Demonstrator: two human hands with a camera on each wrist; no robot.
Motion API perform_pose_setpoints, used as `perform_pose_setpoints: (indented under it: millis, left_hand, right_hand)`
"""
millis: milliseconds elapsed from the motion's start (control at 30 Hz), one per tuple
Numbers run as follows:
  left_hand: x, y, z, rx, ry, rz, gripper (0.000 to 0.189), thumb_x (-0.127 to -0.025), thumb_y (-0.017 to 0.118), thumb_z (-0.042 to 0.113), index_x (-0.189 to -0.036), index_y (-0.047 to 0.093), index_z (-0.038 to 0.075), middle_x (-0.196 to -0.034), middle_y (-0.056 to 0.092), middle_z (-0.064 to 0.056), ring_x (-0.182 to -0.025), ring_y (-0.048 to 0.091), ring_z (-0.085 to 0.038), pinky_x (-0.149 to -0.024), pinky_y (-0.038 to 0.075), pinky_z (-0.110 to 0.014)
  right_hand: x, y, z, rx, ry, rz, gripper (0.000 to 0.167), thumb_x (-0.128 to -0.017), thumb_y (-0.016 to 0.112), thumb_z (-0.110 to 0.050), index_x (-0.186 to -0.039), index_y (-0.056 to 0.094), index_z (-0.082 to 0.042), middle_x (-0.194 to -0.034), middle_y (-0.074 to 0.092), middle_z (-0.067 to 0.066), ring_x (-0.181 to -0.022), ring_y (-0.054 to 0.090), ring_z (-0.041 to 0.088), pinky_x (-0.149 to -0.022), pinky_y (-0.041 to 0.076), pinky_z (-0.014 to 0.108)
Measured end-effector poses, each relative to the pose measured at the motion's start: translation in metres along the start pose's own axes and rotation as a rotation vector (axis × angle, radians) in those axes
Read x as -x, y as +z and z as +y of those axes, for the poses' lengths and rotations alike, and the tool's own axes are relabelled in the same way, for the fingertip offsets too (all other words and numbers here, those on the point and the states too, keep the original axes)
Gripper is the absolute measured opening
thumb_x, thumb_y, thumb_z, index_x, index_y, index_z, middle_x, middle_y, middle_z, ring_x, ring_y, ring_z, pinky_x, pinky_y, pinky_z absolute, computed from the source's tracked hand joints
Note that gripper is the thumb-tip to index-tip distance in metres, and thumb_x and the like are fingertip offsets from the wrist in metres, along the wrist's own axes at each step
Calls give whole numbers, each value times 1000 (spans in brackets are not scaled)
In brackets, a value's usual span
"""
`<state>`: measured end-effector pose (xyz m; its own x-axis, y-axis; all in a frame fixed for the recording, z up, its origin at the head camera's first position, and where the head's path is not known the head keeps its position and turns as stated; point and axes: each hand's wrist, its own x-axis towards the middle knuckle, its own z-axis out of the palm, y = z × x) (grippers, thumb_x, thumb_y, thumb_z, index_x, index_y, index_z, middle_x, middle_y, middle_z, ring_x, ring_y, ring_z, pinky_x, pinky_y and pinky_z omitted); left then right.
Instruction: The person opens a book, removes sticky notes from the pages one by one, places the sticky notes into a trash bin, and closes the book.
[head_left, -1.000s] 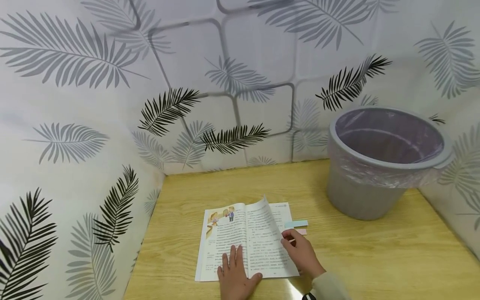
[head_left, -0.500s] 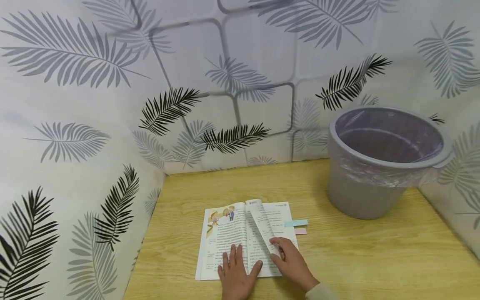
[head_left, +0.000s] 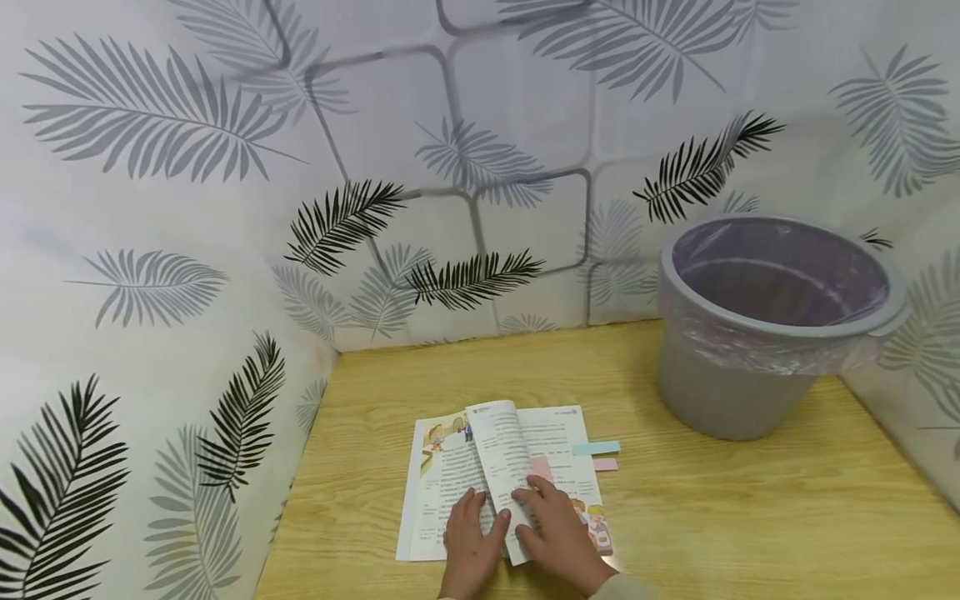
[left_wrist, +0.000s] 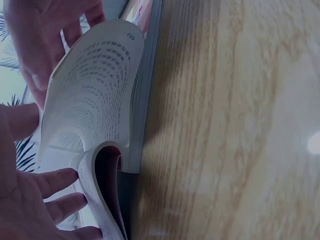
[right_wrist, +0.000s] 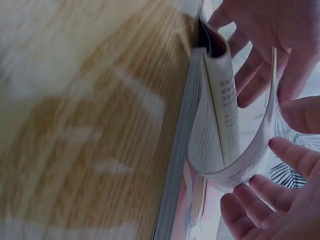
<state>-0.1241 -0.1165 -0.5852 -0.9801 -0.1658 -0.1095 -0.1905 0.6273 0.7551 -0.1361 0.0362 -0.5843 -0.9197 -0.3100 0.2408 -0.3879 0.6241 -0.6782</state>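
White page [head_left: 501,467] partly hides an illustration [head_left: 436,435], left fingers [left_wrist: 57,182] and right fingers [right_wrist: 272,192] loosely spread.

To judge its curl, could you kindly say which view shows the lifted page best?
The right wrist view: the lifted page shows edge-on, tracing its bend. The head view shows it from above; the left wrist view, its text.

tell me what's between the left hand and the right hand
A lifted, curved page of the open book is between the left hand and right hand; the head and right wrist views show it.
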Motion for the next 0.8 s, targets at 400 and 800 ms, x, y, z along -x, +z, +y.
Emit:
perform_pose_setpoints:
  millis: [400,800]
  left_hand:
    - [0,-7,-3,47,-27,71,22,-80,72,16,-94,64,0,-119,59,-17,-118,57,-36,-104,44,-55]
    - [-5,-15,-4,110,-238,219,10,-79,65,10,-84,62,2,-87,60,-8,-79,54,-21,-67,43,-33]
  right_hand:
    - [6,3,-4,-58,-46,-33,29,-86,69,-7,-115,66,-8,-133,59,15,-125,56,33,-103,46,53]
    - [15,0,17,-178,87,-69,22,-93,62,-7,-113,70,-13,-108,69,1,-86,58,7,-75,51,24]
